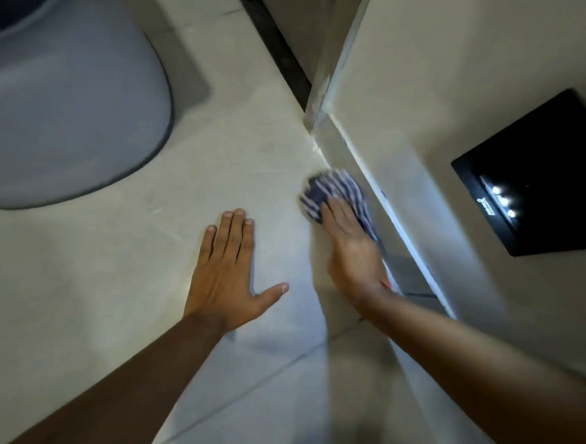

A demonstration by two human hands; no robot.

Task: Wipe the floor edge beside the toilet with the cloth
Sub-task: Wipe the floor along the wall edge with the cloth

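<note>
A blue-and-white striped cloth (326, 193) lies bunched on the pale floor tiles, right against the floor edge (380, 192) where the floor meets the wall. My right hand (351, 248) presses flat on top of the cloth and is blurred. My left hand (229, 262) rests palm-down on the bare floor with fingers spread, a little left of the cloth, holding nothing. The grey toilet base (71, 104) stands at the upper left, well apart from both hands.
A pale wall (459, 78) rises on the right, with a black panel (539, 172) showing small lights set into it. A dark strip (275, 46) runs along the floor toward the wall corner (319, 98). A tile joint (278, 362) crosses the floor near my forearms.
</note>
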